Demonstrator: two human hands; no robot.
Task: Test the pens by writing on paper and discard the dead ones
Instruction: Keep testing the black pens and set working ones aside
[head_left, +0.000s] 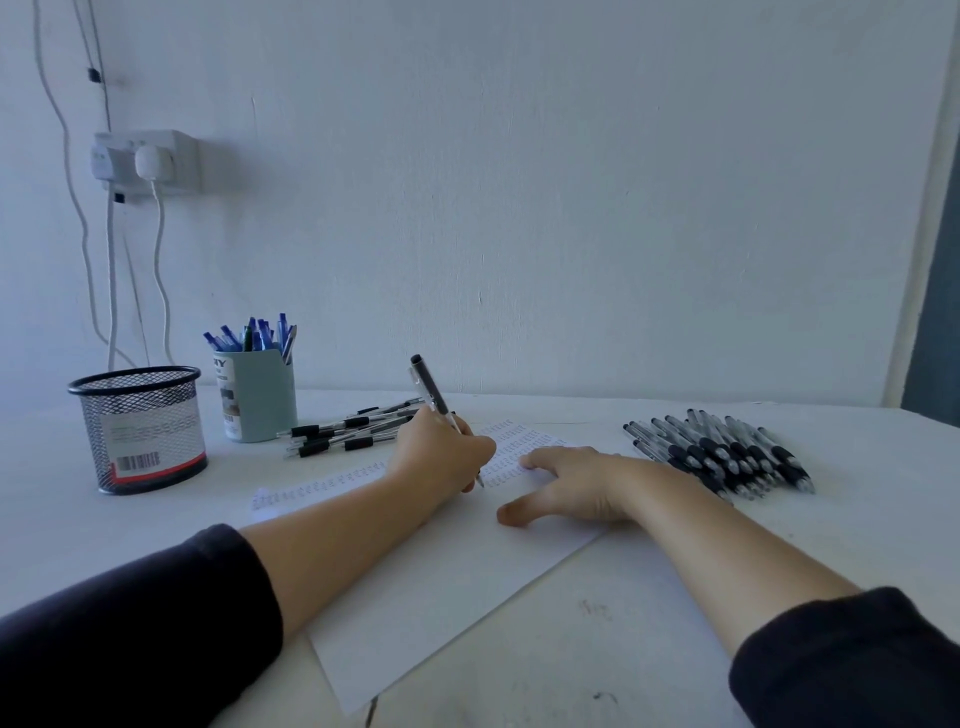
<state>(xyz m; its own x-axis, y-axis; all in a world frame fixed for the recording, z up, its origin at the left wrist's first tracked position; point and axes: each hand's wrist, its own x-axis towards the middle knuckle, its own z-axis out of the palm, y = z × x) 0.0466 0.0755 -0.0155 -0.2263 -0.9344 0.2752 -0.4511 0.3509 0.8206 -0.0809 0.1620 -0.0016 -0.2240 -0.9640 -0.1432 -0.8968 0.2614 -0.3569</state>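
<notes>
So I'd say we're somewhere in the middle of this one; the paper (441, 587) already has rows of little test marks running along its far edge, so plenty of pens have been tried; my left hand (441, 452) is curled round a black pen (434, 395) with the tip down on the sheet, right by the latest marks, and my right hand (566, 483) lies flat with fingers spread, pressing the paper in place.

What's left, as far as I can judge: a big pile (727, 452) of black pens sits toward the right edge of the desk (675, 623), just beyond my right wrist, and I'm guessing those are untested; a smaller bunch (343, 431) lies behind my left hand near the back edge, probably the ones already checked, though I can't tell good from dead by looking; the mesh cup (140, 431) at the back left looks like the discard spot, can't see whether anything's in it.

Next to it is a pale blue cup (260, 395) stuffed with blue pens.

Desk is white and a bit scuffed near the front edge; behind it a plain white wall, a socket (150, 161) up left with plugs in and cables hanging down; a dark strip at the far right, maybe a doorway.
</notes>
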